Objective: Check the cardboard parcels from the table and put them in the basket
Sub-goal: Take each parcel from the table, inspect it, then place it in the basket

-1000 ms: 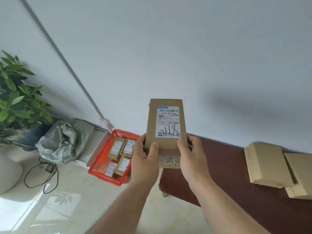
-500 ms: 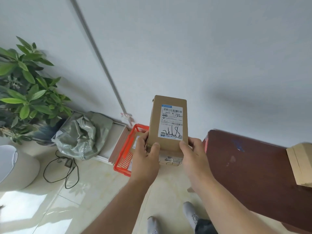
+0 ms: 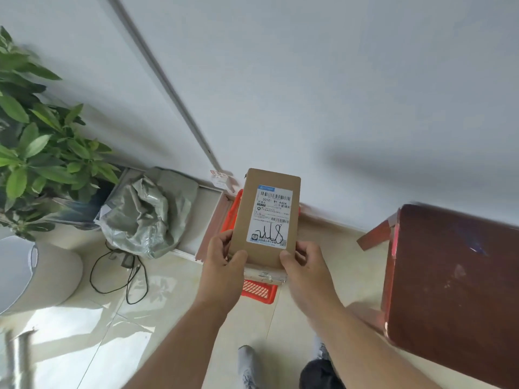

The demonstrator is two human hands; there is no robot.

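I hold a brown cardboard parcel [image 3: 252,217] upright in front of me, its white shipping label with barcodes and a scrawled mark facing me. My left hand [image 3: 223,269] grips its lower left edge, thumb on the front. My right hand [image 3: 307,272] grips the lower right edge the same way. The red plastic basket [image 3: 258,290] stands on the floor directly behind and below the parcel, mostly hidden by it and my hands. What lies inside the basket is out of sight.
The dark red-brown table [image 3: 455,282] is at the right, its corner near my right arm. A crumpled grey bag [image 3: 140,217] and black cables [image 3: 118,270] lie left of the basket. A leafy plant [image 3: 36,153] and a white pot [image 3: 36,273] stand farther left. My feet [image 3: 247,363] are below.
My view has swung left and down: the table's parcels have left the frame and the basket now sits behind the parcel, which both hands still hold and have carried toward it.
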